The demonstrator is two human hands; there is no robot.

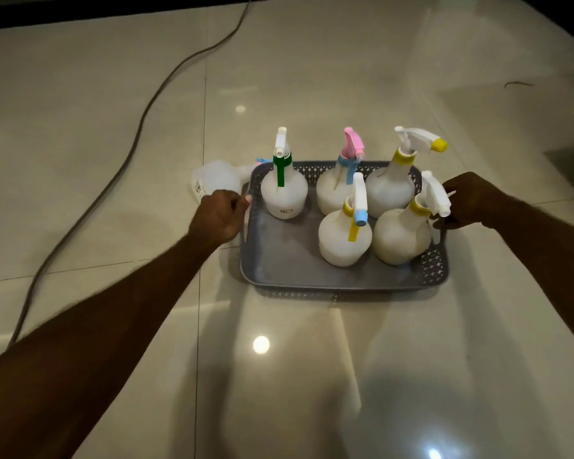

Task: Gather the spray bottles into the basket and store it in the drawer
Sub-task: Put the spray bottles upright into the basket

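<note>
Between both hands' grip, basket (312,260)

The basket (345,276) is grey with a lattice-pattern wall. Its five white bottles carry coloured trim: green (284,190) far left, pink and blue (333,190) far middle, yellow (391,187) far right, yellow and blue (343,236) near middle, yellow collar (400,236) near right. The floor (113,127) is glossy cream tile crossed by a grey cable (136,134).

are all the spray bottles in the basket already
No, five stand in the basket, but one spray bottle lies on its side on the floor beyond its far left corner.
</note>
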